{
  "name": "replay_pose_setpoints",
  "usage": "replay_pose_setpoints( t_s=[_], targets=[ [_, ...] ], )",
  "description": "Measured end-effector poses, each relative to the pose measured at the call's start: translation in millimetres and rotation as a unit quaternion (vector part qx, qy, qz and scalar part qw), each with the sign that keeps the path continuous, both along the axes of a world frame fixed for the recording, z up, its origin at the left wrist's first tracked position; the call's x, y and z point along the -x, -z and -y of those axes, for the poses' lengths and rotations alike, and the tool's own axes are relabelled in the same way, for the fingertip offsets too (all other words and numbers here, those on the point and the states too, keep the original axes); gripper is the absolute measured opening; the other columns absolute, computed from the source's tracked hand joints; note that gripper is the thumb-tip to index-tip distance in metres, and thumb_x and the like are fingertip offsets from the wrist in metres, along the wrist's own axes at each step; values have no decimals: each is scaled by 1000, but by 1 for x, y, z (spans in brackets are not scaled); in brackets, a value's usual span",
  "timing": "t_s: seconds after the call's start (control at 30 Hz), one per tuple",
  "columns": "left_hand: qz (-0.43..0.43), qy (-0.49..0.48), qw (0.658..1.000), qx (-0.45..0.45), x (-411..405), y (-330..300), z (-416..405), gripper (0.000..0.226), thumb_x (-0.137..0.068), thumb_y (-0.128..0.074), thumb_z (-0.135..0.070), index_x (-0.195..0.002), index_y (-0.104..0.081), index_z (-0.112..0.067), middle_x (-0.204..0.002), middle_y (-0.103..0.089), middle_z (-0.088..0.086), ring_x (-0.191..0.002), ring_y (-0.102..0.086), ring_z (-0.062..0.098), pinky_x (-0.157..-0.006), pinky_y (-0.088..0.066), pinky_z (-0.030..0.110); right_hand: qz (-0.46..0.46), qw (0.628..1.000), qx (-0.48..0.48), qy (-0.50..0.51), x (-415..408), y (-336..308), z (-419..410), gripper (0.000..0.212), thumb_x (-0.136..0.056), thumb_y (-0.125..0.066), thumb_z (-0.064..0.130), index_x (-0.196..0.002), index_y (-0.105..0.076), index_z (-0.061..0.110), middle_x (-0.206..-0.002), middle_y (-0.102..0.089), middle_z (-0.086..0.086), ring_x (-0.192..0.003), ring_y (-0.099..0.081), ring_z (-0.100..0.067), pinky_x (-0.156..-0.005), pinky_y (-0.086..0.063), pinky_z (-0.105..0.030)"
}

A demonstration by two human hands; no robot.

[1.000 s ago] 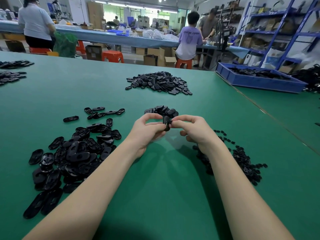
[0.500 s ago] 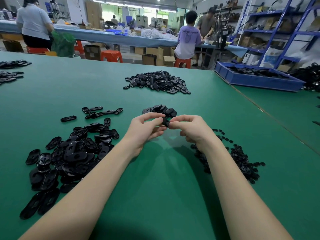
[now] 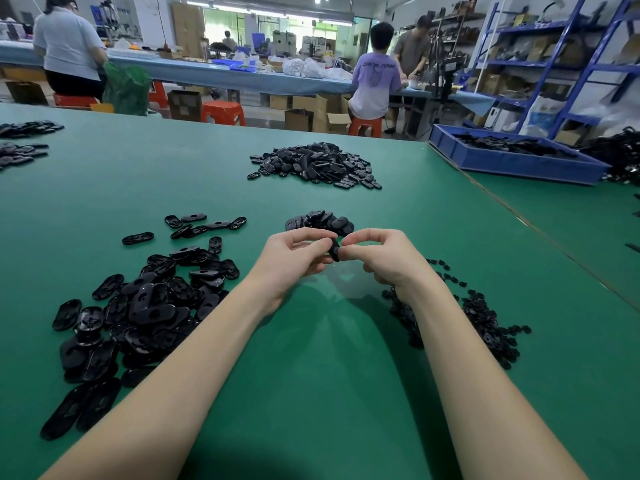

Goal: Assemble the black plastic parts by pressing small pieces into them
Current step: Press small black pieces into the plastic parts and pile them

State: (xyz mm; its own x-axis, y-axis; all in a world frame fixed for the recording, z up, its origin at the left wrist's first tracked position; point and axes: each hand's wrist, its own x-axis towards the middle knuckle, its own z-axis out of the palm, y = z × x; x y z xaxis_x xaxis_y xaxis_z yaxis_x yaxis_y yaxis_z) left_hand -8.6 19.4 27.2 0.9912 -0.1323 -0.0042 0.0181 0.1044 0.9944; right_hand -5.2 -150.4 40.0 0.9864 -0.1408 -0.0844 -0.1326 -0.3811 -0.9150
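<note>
Step in hand: press-fit. Left hand (image 3: 294, 259) & right hand (image 3: 382, 258) fingers both pinching one black part (image 3: 334, 251) above table (image 3: 311, 393) centre. Next, prob.: firm squeeze, seat small piece flush; piece itself hidden.

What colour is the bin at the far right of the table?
Blue: the bin holds black parts, seen in the head view.

black plastic part (image 3: 334, 251): small, dark, held above worktop | oval shells pile (image 3: 138, 306): left of it | small pieces pile (image 3: 485, 317): right
</note>
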Motion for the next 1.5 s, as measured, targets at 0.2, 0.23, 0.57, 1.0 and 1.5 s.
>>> replay_pose_setpoints(
  t_s=[0.2, 0.23, 0.57, 1.0, 1.5],
  targets=[
    [13, -10, 999, -28, 0, -1, -1, 16, -97, -61, -6, -98, -75, -14, -88, -77, 8, -77, -71, 12, -76, -58, 21, 1, 1000, 19, -12, 3, -1, -2, 12, -79, -84, 32, -85, -75, 26, -59, -50, 7, -51, -36, -12, -38, -25, -16],
    [8, -11, 1000, -25, 0, -2, -1, 17, -98, -60, -6, -99, -75, -13, -90, -77, 9, -77, -72, 13, -75, -58, 19, 1, 1000, 15, -20, 4, -2, -2, 14, -79, -84, 35, -85, -75, 26, -64, -53, 6, -52, -36, -12, -38, -25, -16],
    [-30, 39, 997, -58, 0, -2, -6, 21, -86, -70, 1, -101, -66, -13, -90, -78, 12, -76, -68, 15, -73, -56, 22, -2, 998, 1, -61, 9, -3, 0, 18, -79, -87, 37, -76, -73, 26, -56, -47, 10, -51, -34, -9, -41, -24, -17],
    [-17, 14, 998, -56, -4, -1, -7, 16, -87, -71, -2, -99, -65, -12, -80, -75, 5, -74, -68, 13, -71, -55, 21, 44, 997, 20, -58, 1, 2, -1, 11, -82, -83, 27, -76, -74, 23, -52, -54, 17, -41, -43, 1, -40, -29, -8],
    [-18, 11, 998, -57, -3, 2, -5, 13, -90, -70, 0, -100, -65, -8, -91, -74, 11, -75, -71, 13, -80, -58, 21, 68, 996, 31, -55, 0, 8, -6, 15, -82, -79, 19, -75, -66, 20, -49, -50, 18, -43, -41, 0, -44, -33, -11]
  ],
)
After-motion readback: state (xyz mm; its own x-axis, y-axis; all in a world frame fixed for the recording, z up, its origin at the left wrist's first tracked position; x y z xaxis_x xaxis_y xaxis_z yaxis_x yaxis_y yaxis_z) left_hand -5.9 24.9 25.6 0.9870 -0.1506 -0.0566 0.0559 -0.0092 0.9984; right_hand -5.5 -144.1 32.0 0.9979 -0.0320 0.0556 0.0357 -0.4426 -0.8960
